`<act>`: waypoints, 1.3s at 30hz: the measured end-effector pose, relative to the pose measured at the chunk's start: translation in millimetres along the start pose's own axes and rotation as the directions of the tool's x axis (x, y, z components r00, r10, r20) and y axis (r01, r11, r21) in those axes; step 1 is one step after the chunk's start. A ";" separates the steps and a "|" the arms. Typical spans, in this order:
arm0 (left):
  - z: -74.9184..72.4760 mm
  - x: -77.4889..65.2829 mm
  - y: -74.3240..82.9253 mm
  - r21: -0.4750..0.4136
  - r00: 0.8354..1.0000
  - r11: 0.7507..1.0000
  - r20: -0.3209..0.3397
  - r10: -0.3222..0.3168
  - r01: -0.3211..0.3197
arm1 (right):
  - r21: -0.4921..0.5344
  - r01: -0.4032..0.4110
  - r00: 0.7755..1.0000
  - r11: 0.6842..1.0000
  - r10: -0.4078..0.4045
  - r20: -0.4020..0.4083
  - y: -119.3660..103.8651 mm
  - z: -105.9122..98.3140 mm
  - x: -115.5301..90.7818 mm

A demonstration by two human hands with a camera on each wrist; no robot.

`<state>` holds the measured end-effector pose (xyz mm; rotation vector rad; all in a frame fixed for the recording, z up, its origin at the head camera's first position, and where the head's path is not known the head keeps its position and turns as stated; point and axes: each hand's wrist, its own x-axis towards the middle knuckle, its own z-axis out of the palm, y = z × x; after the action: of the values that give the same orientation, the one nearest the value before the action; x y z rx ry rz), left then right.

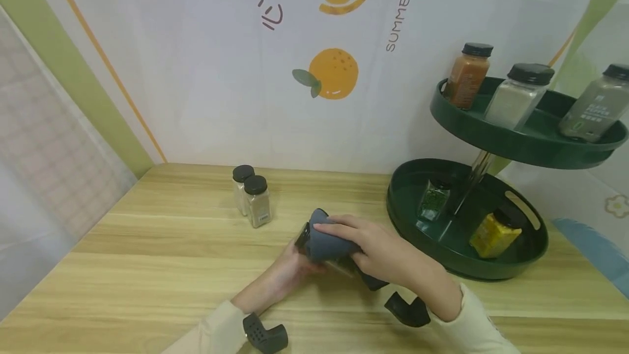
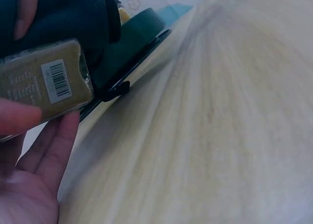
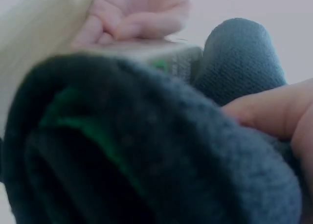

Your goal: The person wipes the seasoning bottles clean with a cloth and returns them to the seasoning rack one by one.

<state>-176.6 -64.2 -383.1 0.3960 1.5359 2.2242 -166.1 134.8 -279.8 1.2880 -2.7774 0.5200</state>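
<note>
My left hand (image 1: 282, 277) grips a clear spice jar (image 2: 34, 84) holding tan powder, with a barcode label on one side. In the left wrist view the jar is tilted, thumb in front and fingers beneath. My right hand (image 1: 380, 247) holds a dark blue-grey cloth (image 1: 326, 239) draped over and against the jar, and so hides much of it in the head view. Seen from the right wrist, the cloth (image 3: 146, 131) is bunched in thick folds, with the left hand (image 3: 142, 13) behind it.
Two black-lidded spice jars (image 1: 257, 204) stand together at the table's back. On the right is a two-tier dark green rack (image 1: 491, 266). Its upper tier holds an orange-red jar (image 1: 468, 81), a pale jar (image 1: 513, 102) and a grey jar (image 1: 594, 108). A green-flake jar (image 1: 434, 202) and a yellow jar (image 1: 493, 235) occupy the lower tier.
</note>
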 end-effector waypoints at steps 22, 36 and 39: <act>-5.9 3.2 8.8 -0.353 0.999 0.935 -0.017 -0.027 0.020 | -0.032 -0.149 0.989 0.988 0.149 -0.001 19.5 -15.6 -10.4; -5.5 -0.9 6.2 -0.206 0.994 0.975 0.083 -0.071 0.087 | -0.127 0.041 0.975 0.991 -0.067 -0.210 2.3 9.7 4.3; -4.8 -1.0 6.4 -0.157 0.994 0.984 0.082 -0.070 0.082 | -0.146 0.067 0.987 0.987 -0.087 -0.138 -2.7 19.2 8.1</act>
<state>-179.0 -70.6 -378.8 0.3624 1.3008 2.2271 -167.3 121.1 -295.7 1.2681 -2.5839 0.3882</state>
